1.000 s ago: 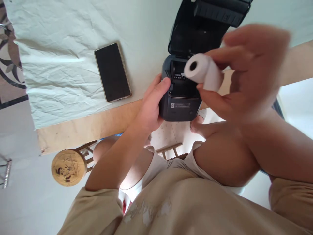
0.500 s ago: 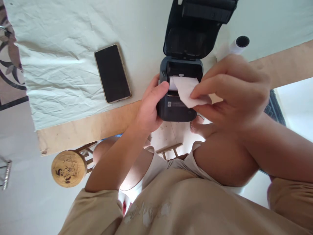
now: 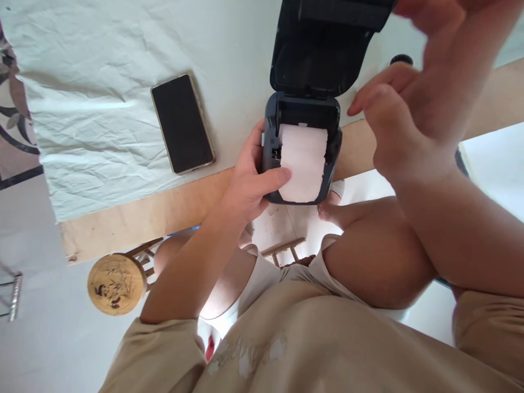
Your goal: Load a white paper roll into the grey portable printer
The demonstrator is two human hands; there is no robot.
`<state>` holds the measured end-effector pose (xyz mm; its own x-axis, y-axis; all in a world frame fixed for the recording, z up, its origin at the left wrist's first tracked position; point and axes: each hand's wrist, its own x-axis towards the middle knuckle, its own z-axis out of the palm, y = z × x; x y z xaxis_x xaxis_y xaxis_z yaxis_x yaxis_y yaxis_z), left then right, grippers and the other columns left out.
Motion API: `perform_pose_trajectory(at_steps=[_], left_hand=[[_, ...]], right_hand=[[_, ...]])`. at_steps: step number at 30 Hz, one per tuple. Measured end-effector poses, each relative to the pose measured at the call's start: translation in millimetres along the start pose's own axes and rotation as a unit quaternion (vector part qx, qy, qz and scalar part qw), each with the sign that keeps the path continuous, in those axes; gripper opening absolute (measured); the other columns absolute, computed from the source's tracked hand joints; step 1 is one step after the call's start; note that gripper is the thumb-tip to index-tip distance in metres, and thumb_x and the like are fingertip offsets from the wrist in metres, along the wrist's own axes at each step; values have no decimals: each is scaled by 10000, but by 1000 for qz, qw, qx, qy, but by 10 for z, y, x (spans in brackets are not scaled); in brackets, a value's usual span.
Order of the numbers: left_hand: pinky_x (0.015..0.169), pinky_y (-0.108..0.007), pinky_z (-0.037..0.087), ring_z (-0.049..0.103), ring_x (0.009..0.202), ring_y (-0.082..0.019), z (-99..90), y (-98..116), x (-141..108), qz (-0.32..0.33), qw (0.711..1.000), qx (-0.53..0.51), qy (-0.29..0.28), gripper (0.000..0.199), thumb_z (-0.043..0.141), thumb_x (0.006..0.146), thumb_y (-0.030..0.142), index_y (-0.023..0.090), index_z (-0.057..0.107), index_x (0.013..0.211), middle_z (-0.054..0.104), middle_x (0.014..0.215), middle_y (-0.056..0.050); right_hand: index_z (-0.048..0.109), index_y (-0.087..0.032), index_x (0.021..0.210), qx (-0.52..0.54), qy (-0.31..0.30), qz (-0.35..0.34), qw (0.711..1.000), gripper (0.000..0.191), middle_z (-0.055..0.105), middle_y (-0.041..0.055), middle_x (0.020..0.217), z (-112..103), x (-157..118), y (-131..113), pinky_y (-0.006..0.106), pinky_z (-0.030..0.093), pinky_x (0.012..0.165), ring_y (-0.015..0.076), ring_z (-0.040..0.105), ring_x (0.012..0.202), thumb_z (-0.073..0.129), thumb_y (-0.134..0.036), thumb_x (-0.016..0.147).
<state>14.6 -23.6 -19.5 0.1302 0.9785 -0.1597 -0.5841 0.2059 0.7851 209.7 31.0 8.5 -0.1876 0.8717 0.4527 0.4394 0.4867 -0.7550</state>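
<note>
A small dark portable printer (image 3: 268,136) is held over the table's front edge, its hinged lid (image 3: 319,60) raised. My left hand (image 3: 249,183) grips the printer's left side, with the thumb pressing on the white paper strip (image 3: 303,164). That strip comes out of the printer's compartment and lies flat over its front, with ragged side edges. At the upper right, my right hand (image 3: 413,103) has let the paper be; its fingers are apart and partly blurred. The upper fingers reach the lid's right corner, and whether they touch it I cannot tell.
A phone (image 3: 183,124) with a dark screen lies left of the printer on the pale cloth (image 3: 102,103). Behind my right hand, the black end of a cylinder (image 3: 401,59) shows. A round wooden stool (image 3: 117,284) stands at lower left, beyond the wooden table edge (image 3: 164,199).
My right hand released the paper and moved up and right toward the lid. The paper now lies down over the printer's front, and my left thumb has come onto it.
</note>
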Motion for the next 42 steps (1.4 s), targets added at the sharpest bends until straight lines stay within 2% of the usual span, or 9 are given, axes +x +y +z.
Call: perform_pose_trajectory(at_steps=[2, 6, 11, 15, 24, 29, 32, 35, 42], left_hand=[[755, -212, 551, 663, 844, -125, 11, -10, -3, 7, 1000, -2, 7, 396, 766, 704, 87, 224, 668, 1063, 698, 937, 13], [726, -216, 530, 654, 808, -119, -12, -1, -6, 4, 1000, 10, 8, 406, 789, 705, 95, 232, 666, 1067, 691, 941, 22], [744, -253, 534, 684, 868, -156, -52, 3, -6, 25, 999, -7, -41, 451, 795, 782, 253, 265, 636, 1203, 704, 975, 9], [655, -262, 504, 676, 823, -167, -39, -21, -6, 40, 998, 7, -47, 408, 760, 853, 480, 247, 639, 1165, 684, 941, -24], [538, -210, 473, 667, 632, -128, 60, -9, -6, 29, 1000, -6, 8, 154, 694, 863, 284, 202, 666, 990, 633, 740, 16], [740, -301, 616, 759, 938, -226, 38, -20, 43, -13, 998, -56, -27, 327, 569, 974, 480, 204, 736, 1028, 734, 863, -22], [880, -353, 636, 736, 1103, -262, -11, -34, 87, -46, 996, -78, -27, 466, 487, 1002, 578, 215, 772, 1062, 765, 948, -27], [915, -339, 629, 722, 1145, -244, -27, -33, 106, -63, 995, -71, 30, 458, 453, 1032, 527, 183, 752, 1072, 764, 958, -24], [935, -271, 588, 739, 928, -143, -13, -11, 73, -7, 995, -91, 34, 271, 486, 1050, 345, 207, 712, 996, 760, 911, 13]], right_hand=[[448, -368, 1377, 60, 35, -42, 997, 479, 424, -18, 1458, 30, 42, 91, 263, 442, 563, 154, 626, 1163, 482, -351, 899], [571, -247, 1094, 104, 97, -89, 986, 300, 600, 40, 1152, 77, 87, 151, 287, 428, 559, 118, 642, 846, 447, -362, 847], [525, -223, 1263, 101, -124, 34, 987, 410, 622, 67, 1271, 96, -11, -26, 297, 547, 834, 162, 631, 1103, 566, -376, 885], [346, -288, 1336, 190, -259, 98, 942, 657, 563, 11, 1102, 126, -77, -158, 220, 536, 629, 90, 576, 832, 692, -547, 840], [363, -318, 1308, 199, -253, 84, 943, 629, 529, 24, 1190, 171, -47, -61, 249, 549, 648, 123, 598, 936, 728, -486, 824], [371, -315, 1345, 150, -220, 117, 957, 724, 577, 31, 1153, 196, -78, 14, 240, 477, 549, 128, 613, 869, 696, -680, 811], [409, -295, 1370, 122, -182, 94, 971, 732, 570, 61, 1303, 189, -67, 13, 311, 578, 772, 171, 641, 1039, 657, -721, 829], [457, -282, 1352, 117, -166, 51, 978, 630, 542, 71, 1386, 167, -39, 9, 370, 547, 1035, 210, 578, 1269, 603, -680, 887], [339, -283, 1490, 64, -264, -50, 961, 715, 406, 100, 1554, 89, 18, 46, 422, 524, 1099, 255, 458, 1435, 656, -490, 884]])
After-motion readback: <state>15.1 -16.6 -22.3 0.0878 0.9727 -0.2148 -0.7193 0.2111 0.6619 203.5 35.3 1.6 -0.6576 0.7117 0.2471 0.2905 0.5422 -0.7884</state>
